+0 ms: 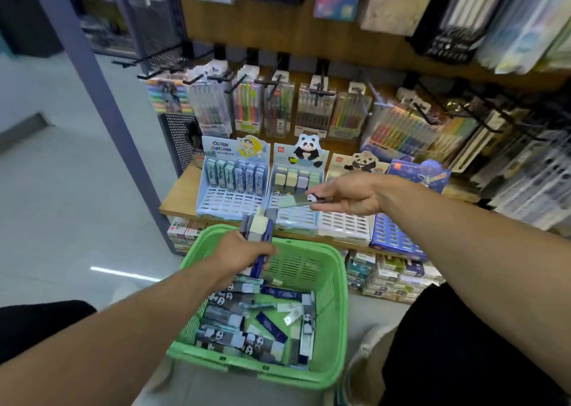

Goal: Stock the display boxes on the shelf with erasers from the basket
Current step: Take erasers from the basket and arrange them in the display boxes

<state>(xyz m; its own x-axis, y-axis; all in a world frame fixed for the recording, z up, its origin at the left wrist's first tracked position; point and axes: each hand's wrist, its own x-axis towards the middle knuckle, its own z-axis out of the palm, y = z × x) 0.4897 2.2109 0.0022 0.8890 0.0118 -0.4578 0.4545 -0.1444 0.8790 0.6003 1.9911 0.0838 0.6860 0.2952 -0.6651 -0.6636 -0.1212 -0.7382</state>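
Observation:
A green plastic basket (332, 319) sits in front of me, holding several erasers (247, 322) in panda and dark blue sleeves. My left hand (238, 256) grips a bundle of erasers (259, 226) above the basket's far rim. My right hand (349, 197) pinches a pale green panda eraser (296, 201) over the panda display box (296, 189), whose back rows hold pastel erasers. Left of it stands a light blue display box (230, 192) with erasers in its back rows. A white box (346, 225) and a dark blue box (394, 235) stand to the right.
The boxes stand on a wooden shelf (179, 197). Pen packs (278, 109) hang on hooks above it. Boxed stock (389, 277) fills the shelf below. A grey post (102, 96) rises at left beside open floor. My dark-clothed knees flank the basket.

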